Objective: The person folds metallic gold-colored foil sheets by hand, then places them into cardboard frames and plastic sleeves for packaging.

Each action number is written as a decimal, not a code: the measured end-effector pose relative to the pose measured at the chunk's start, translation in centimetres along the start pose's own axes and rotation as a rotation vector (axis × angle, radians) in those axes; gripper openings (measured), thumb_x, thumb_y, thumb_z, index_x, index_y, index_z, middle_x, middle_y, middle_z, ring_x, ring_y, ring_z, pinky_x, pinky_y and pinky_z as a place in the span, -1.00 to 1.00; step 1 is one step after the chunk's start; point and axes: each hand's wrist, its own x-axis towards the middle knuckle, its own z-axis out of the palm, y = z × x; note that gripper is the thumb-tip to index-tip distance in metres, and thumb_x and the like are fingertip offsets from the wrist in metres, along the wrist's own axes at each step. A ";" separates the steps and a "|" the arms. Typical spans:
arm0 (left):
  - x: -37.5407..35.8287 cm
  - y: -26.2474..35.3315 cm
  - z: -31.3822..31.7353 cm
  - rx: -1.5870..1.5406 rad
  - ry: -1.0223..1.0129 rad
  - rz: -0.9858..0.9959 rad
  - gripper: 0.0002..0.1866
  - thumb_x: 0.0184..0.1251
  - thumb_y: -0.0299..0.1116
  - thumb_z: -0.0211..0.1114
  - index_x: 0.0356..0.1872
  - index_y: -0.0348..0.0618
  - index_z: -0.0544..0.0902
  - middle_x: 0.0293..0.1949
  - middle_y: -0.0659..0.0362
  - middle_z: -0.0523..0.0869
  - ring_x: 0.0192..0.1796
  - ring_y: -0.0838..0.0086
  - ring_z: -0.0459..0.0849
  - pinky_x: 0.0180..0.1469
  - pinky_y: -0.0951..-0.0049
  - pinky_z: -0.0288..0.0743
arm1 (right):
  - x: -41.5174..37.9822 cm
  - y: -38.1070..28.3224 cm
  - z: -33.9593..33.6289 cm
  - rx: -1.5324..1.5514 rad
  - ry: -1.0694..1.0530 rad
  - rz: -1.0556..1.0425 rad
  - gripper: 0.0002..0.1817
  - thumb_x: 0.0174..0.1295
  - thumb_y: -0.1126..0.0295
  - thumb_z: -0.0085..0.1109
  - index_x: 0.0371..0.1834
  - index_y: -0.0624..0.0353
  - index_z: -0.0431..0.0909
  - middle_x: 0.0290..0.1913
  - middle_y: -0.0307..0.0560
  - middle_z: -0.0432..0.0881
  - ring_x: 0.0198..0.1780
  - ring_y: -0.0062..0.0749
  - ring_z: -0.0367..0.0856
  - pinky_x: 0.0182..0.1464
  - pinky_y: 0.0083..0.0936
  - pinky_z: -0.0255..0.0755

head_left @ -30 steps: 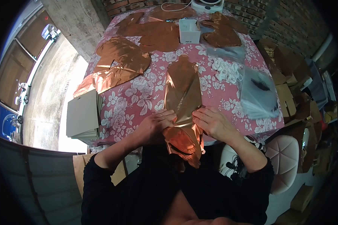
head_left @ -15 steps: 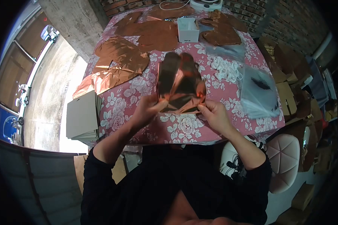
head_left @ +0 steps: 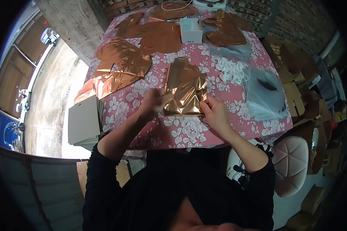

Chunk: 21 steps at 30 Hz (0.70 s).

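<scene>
A shiny copper-coloured foil piece point(head_left: 186, 90), folded into a rough rectangle, lies on the flowered pink tablecloth point(head_left: 142, 133) in front of me. My right hand point(head_left: 216, 111) pinches its lower right edge between thumb and fingers. At the left edge is my left hand point(head_left: 155, 101), blurred by motion, so its fingers cannot be told clearly. Left of the folded piece a larger crinkled foil sheet point(head_left: 123, 63) is spread out. A stack of grey cards point(head_left: 83, 119) sits at the table's left edge.
Farther back stand a white box point(head_left: 191, 31) and more copper foil point(head_left: 160, 36). On the right are white elastic loops point(head_left: 231, 71) and clear plastic bags point(head_left: 264, 96). A pale chair point(head_left: 291, 165) and cardboard boxes point(head_left: 297, 100) are beyond the table's right side.
The folded foil has flattened and narrowed, its rounded top now lower. My left hand has moved slightly up along the left side, and my right hand has shifted a little up and left.
</scene>
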 end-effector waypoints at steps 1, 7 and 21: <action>-0.1 0.0 -0.2 -0.001 0.001 -0.001 -0.66 0.31 -0.30 0.22 -0.59 -0.36 0.53 -0.71 0.29 0.37 -0.59 0.67 0.30 -0.56 0.43 0.16 | -0.1 -0.1 -0.1 0.000 -0.001 0.000 -0.81 0.23 0.37 0.23 -0.48 0.25 0.56 -0.60 -0.12 0.52 -0.44 -0.40 0.45 -0.28 -0.37 0.28; -1.4 1.9 -0.1 -0.120 0.018 0.149 -0.80 0.39 -0.41 0.18 -0.37 -0.28 0.69 -0.58 0.38 0.49 -0.48 0.75 0.37 -0.46 0.59 0.25 | -0.2 0.4 -0.2 0.110 0.016 0.058 -0.84 0.22 0.39 0.23 -0.47 0.22 0.57 -0.48 -0.11 0.54 -0.35 -0.36 0.40 -0.17 -0.32 0.23; -7.2 0.0 -0.7 0.589 -0.223 0.989 -0.60 0.02 -0.35 0.41 -0.13 -0.27 0.50 0.11 -0.06 0.60 0.23 0.06 0.53 0.34 0.05 0.33 | -1.7 1.3 -3.6 -0.200 -0.170 -0.746 -0.78 -0.04 0.52 0.31 -0.27 0.15 0.61 -0.13 -0.22 0.69 -0.03 -0.33 0.59 -0.03 -0.35 0.33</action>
